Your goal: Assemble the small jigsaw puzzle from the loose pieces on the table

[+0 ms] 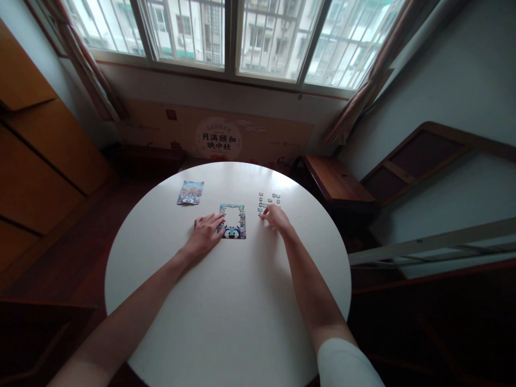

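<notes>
A small jigsaw puzzle [233, 220], its border filled and its middle bare, lies on the round white table [226, 312]. My left hand [206, 234] rests flat beside the puzzle's left edge, fingers stretched onto it. My right hand [274, 216] is curled in a pinch at the near edge of several loose puzzle pieces [269, 201]. What the fingertips hold is too small to make out.
A printed reference picture [191, 192] lies at the table's far left. Beyond the table a low wooden bench [336, 183] stands under the window. A wooden cabinet [36, 161] is at the left and a framed wooden panel [423, 161] leans at the right.
</notes>
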{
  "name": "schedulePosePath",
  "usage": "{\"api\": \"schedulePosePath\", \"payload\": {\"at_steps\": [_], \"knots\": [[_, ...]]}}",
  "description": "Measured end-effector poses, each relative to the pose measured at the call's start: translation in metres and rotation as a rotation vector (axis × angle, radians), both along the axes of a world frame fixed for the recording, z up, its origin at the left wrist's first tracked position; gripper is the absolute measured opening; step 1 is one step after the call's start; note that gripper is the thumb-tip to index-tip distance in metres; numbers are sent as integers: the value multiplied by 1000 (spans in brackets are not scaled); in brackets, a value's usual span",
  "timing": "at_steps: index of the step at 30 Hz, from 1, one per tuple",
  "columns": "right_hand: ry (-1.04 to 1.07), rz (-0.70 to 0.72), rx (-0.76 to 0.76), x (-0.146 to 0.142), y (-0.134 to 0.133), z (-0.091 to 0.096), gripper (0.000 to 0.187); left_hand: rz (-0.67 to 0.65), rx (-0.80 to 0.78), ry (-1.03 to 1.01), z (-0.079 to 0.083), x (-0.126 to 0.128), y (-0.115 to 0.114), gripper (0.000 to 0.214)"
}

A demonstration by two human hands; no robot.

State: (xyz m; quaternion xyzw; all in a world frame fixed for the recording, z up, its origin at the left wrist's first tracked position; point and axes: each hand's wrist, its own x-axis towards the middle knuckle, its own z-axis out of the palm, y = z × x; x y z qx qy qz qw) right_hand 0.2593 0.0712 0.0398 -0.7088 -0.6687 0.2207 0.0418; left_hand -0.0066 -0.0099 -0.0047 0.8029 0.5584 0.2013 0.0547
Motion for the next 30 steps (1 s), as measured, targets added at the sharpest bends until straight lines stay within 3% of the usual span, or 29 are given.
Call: {"api": "schedulePosePath", "payload": {"at_steps": [30], "knots": [[14,8,33,-1,-5,6,18,-1,-2,1,0,0,0,40]]}}
